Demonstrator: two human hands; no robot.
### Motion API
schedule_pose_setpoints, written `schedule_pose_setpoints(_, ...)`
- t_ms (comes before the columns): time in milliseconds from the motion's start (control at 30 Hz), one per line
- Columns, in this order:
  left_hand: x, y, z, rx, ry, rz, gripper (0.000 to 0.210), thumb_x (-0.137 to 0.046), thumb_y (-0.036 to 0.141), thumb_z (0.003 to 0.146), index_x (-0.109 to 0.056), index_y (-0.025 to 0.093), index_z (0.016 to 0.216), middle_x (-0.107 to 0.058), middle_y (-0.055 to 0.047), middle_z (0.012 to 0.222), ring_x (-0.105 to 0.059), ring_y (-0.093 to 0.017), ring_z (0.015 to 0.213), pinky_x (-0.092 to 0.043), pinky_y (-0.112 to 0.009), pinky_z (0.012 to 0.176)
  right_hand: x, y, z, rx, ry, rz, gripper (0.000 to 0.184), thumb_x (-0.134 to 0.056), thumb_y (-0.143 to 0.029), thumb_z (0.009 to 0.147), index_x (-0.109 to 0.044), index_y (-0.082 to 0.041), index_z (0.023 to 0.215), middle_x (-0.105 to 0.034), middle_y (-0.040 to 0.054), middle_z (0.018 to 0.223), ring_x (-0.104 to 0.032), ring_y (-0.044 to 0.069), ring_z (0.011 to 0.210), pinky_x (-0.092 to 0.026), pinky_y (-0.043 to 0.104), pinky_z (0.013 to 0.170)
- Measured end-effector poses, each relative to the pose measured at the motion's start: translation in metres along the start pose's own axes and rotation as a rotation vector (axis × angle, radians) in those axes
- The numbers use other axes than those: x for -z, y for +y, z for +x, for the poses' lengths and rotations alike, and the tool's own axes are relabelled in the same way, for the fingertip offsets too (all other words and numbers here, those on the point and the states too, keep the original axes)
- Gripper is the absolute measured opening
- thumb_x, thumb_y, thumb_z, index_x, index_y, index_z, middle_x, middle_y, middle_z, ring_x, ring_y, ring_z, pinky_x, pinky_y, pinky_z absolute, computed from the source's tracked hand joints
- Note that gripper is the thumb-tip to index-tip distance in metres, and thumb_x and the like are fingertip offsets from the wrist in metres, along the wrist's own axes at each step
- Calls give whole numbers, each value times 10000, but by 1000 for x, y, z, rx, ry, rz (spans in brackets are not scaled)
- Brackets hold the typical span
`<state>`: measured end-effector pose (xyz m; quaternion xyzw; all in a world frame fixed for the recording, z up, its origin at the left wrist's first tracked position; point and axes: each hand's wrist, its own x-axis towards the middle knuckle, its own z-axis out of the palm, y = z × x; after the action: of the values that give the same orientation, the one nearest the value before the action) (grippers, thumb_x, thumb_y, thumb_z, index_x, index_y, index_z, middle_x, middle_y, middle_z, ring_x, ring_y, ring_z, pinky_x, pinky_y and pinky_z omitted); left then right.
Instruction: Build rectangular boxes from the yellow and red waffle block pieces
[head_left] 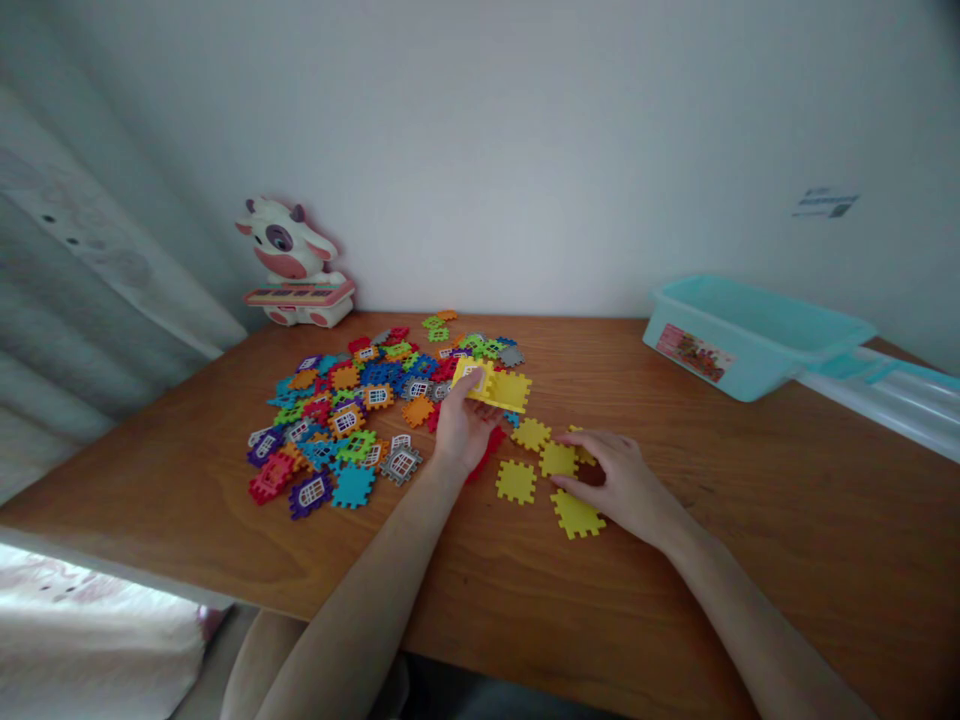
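Note:
My left hand (466, 430) grips a yellow assembly of interlocking building tiles (511, 390), joined at an angle, one with a white window in it. Over several loose yellow tiles, my right hand (619, 480) has its thumb and fingers apart. Between them lies a yellow square tile (559, 459); whether the fingertips touch it I cannot tell. A larger yellow tile (577, 514) lies just below the right thumb, and another yellow square tile (516, 482) rests to the left. Part of a red piece (487, 452) shows beneath my left hand.
A pile of mixed coloured tiles (352, 400) spreads over the left of the wooden table (465, 590). A cow-shaped toy keyboard (296, 270) stands at the back left. At the back right is a turquoise bin (750, 330), beside a clear plastic lid (892, 395).

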<state>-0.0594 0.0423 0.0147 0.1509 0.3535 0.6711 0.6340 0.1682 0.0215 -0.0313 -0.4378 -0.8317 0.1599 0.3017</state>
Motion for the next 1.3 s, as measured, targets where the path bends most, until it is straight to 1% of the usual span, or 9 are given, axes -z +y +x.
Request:
schedule_pose_setpoints(167,-1,-3,-1,8,-61,23,304,-827,269,731,-699,176,991,-761,-29,952,-717,-159,806,-593,-264,740,3,0,1,0,27,96,314,-753,-378,828,-691,-278,1119,-678,92,1154,-683,279,1039,-555,457,900)
schedule_pose_setpoints(300,-3,-6,0,25,-89,8,319,-804,374,792,-703,175,1020,-768,-41,985,-732,-167,840,-597,-268,811,3,1,2,-54,83,143,163,-684,-341,861,-719,-249,990,-655,107,1120,-692,243,922,-581,379,738)
schedule_pose_setpoints(400,-4,-6,0,73,-123,10,319,-714,446,866,-702,164,1013,-772,-60,949,-742,-192,861,-595,-289,837,4,0,2,-94,76,162,162,-617,-337,896,-709,-255,1000,-711,89,1061,-704,248,914,-577,398,766)
schedule_pose_setpoints(500,-5,-6,-1,116,-97,20,280,-617,410,928,-700,154,1003,-771,-68,900,-746,-205,860,-590,-300,842,5,-1,3,-147,79,172,226,-586,-359,911,-688,-265,1089,-754,76,1084,-719,261,946,-572,431,833)
schedule_pose_setpoints(600,-6,-6,-1,146,-71,31,264,-578,376,938,-701,149,990,-771,-74,879,-749,-214,856,-588,-304,829,4,4,3,-205,183,127,377,-648,-424,864,-648,-242,1194,-726,111,1200,-694,298,1071,-545,467,928)
schedule_pose_setpoints(733,-5,-7,-1,177,-86,52,283,-590,391,920,-706,145,997,-773,-82,864,-752,-230,858,-591,-310,802,4,18,3,-301,291,43,560,-736,-510,773,-607,-210,1228,-704,148,1203,-689,328,1053,-545,479,912)
schedule_pose_setpoints(900,-6,-7,-3,196,-106,69,286,-568,377,931,-714,133,966,-772,-89,841,-751,-227,837,-590,-311,798,8,26,1,-184,165,-88,550,-751,-507,777,-626,-229,1234,-710,136,1228,-652,355,1138,-485,539,1000)
schedule_pose_setpoints(1033,-8,-7,-5,205,-105,64,284,-543,351,946,-718,131,983,-773,-88,845,-752,-227,853,-588,-311,813,6,23,0,-160,80,-141,521,-719,-477,828,-625,-224,1274,-715,131,1250,-659,356,1137,-484,561,995)
schedule_pose_setpoints(1300,-4,-8,-1,231,-126,61,308,-576,390,925,-715,138,1033,-774,-91,854,-752,-228,827,-589,-313,799,8,40,-1,-211,153,-336,426,-585,-424,915,-672,-158,1237,-703,181,1181,-660,368,1103,-522,523,950)
